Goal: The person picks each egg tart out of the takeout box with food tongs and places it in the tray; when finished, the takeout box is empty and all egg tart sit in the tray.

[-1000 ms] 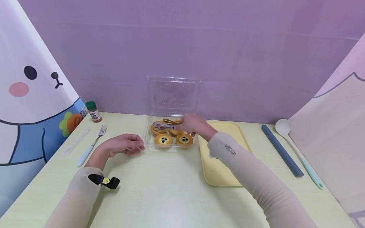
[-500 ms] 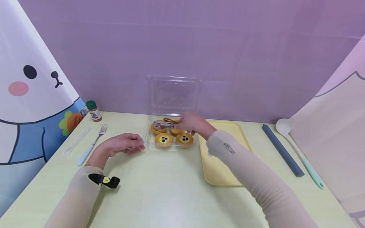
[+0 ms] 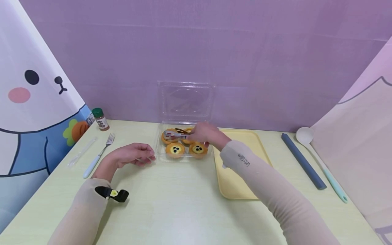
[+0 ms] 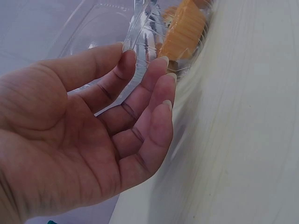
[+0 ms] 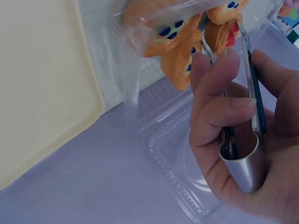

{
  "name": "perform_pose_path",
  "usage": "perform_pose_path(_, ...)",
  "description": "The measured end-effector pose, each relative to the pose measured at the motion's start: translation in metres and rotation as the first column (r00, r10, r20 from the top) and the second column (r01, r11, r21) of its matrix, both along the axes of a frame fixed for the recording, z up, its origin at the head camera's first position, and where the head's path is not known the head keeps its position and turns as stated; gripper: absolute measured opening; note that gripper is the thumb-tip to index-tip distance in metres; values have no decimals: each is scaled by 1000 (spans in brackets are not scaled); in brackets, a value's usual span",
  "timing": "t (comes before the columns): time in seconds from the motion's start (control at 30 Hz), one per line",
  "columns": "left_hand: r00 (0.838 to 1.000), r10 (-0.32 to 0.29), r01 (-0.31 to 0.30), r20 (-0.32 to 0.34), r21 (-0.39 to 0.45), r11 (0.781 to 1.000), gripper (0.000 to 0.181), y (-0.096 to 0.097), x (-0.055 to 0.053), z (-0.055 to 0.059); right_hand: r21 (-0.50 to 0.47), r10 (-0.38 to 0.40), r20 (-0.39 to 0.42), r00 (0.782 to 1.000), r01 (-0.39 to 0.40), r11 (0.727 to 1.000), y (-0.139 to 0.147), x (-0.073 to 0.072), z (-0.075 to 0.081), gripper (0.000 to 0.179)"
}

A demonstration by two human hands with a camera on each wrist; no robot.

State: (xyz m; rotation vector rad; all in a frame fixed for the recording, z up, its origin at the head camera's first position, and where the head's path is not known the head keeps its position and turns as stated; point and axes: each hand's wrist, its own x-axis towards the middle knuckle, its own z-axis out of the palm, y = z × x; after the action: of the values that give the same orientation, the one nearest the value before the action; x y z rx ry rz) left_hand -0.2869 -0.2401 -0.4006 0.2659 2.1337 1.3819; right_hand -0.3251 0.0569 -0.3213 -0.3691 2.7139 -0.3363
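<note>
In the head view, a clear plastic container (image 3: 183,119) with a raised lid holds several egg tarts (image 3: 175,149), the front ones topped with dark berries. My right hand (image 3: 203,132) holds metal food tongs (image 3: 173,135) over the back-left tart. In the right wrist view, the tongs (image 5: 247,60) stand with their arms on either side of a tart (image 5: 219,35) with red topping. My left hand (image 3: 131,154) is at the container's front-left corner. In the left wrist view, its thumb and index fingertips meet at the clear rim, and the other fingers are loosely bent.
A yellow tray (image 3: 235,180) lies under my right forearm. At right are a dark blue bar (image 3: 303,161) and a white ladle (image 3: 318,160) with a mint handle. At left are a fork (image 3: 98,158), a wrapped clear utensil (image 3: 82,152) and a green-capped spice jar (image 3: 100,119).
The right hand and tongs shift only very slightly over the back-left tart. My left hand stays in place at the container's corner.
</note>
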Motion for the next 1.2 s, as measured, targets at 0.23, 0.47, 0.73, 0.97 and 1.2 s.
perform_pose_path(0.23, 1000, -2, 2, -10, 3, 1000, 25, 0, 0, 0, -73, -16, 29, 999, 18, 997, 2, -2, -2, 37)
perform_pose_path(0.47, 1000, 0, 0, -10, 5, 1000, 26, 0, 0, 0, -142, -16, 47, 999, 23, 990, 5, -3, -4, 35)
perform_pose_path(0.73, 1000, -3, 3, -13, -9, 1000, 27, 0, -1, -1, -172, -10, 115, 993, 30, 985, 8, -8, -8, 32)
perform_pose_path(0.97, 1000, 2, -2, -8, -7, 1000, 27, 1, 0, 0, -174, 0, 135, 991, 24, 984, 7, -7, -10, 33)
perform_pose_path(1.2, 1000, 6, -6, -9, -8, 1000, 26, 1, 0, -1, -183, 1, 115, 993, 20, 983, 8, -5, -10, 30)
